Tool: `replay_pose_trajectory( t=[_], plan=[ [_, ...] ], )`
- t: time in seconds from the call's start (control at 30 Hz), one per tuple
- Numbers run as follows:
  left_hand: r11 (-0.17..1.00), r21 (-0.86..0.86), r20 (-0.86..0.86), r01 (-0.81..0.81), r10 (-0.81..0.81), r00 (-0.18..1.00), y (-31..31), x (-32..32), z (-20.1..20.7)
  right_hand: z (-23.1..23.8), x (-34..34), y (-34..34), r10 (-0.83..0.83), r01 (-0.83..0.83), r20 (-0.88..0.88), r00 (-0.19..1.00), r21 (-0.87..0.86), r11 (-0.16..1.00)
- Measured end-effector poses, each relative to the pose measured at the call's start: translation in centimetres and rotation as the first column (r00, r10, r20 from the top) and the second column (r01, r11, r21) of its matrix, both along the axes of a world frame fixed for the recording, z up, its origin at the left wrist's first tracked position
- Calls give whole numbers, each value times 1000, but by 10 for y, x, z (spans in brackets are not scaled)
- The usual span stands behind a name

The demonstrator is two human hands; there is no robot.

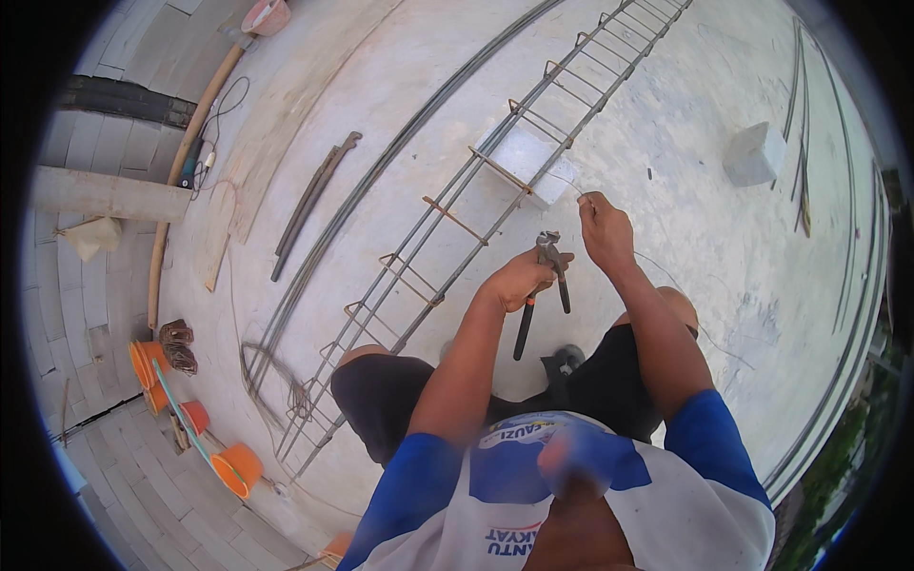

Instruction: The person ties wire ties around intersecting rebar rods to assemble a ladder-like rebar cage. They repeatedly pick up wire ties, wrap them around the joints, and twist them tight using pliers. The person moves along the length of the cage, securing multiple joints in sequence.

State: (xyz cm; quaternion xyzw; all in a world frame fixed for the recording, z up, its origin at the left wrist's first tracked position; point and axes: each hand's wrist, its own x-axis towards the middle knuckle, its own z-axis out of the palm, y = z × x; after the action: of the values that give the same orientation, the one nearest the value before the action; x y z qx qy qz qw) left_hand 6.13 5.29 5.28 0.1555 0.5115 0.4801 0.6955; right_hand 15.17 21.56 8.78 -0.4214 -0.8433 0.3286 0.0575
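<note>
My left hand (517, 282) is closed around pincers (547, 244) with black handles, their jaws pointing away from me and their handles spread apart. A little to the right, my right hand (606, 230) pinches a thin wire (562, 178). One end of that wire reaches toward the rebar cage (455, 221), while a long loose length trails across the floor on the right. The cage is a long frame of steel bars with square stirrups, lying diagonally in front of my knees. A white block (526, 152) sits beneath it, close to my hands.
Long steel bars (381, 157) run left of the cage, beside two short dark bars (314, 205). Another white block (755, 154) and thin rods stand right. Orange buckets (237, 469), bundled stirrups (178, 346) and a power tool (191, 164) line the left edge.
</note>
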Motion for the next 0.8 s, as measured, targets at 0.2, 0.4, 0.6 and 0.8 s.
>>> replay_pose_trajectory(
  t=[0.2, 0.4, 0.6, 0.8],
  plan=[
    [920, -319, -375, -226, 97, 922, 18, 18, -32, -10, 8, 7, 165, -170, -95, 982, -50, 984],
    [888, 211, -868, -408, 362, 339, 35, -45, 68, 19, 2, -6, 293, -280, -140, 946, 106, 954],
    [964, -212, -925, -162, -144, 351, 31, -75, 144, 49, -9, 0, 335, -265, -484, 808, 209, 942],
    [991, -136, -904, -4, -123, 410, 2, -92, 206, 110, -23, 12, 352, -556, -523, 776, -305, 773]
  ],
)
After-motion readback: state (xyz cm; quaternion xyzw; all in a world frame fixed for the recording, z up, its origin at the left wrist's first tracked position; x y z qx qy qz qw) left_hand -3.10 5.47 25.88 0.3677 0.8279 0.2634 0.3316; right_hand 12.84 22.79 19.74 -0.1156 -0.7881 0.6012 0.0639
